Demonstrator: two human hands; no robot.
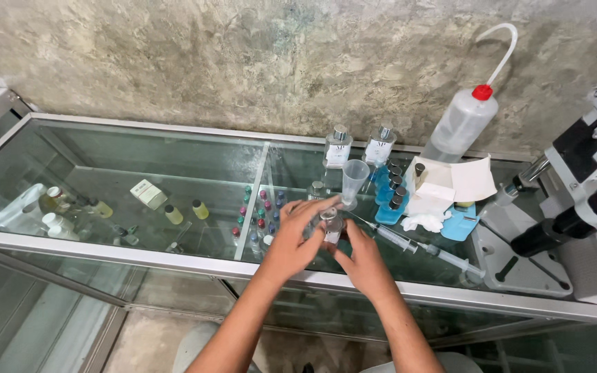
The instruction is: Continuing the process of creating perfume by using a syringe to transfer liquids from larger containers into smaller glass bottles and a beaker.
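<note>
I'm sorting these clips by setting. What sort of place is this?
Probably a small perfume-filling counter or shop. Both hands, left hand and right hand, hold a small glass bottle on a glass display case, with syringes, a wash bottle and a press-like machine nearby.

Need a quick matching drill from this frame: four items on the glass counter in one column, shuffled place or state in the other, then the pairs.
Items:
1. small glass bottle
2. wash bottle
3. clear plastic cup
4. syringes

Places or states:
A. upright against the wall, red cap, bent spout
B. lying flat on the glass, right of the hands
C. held between the left hand and right hand
D. standing empty just behind the hands

Pairs: 1-C, 2-A, 3-D, 4-B
</note>
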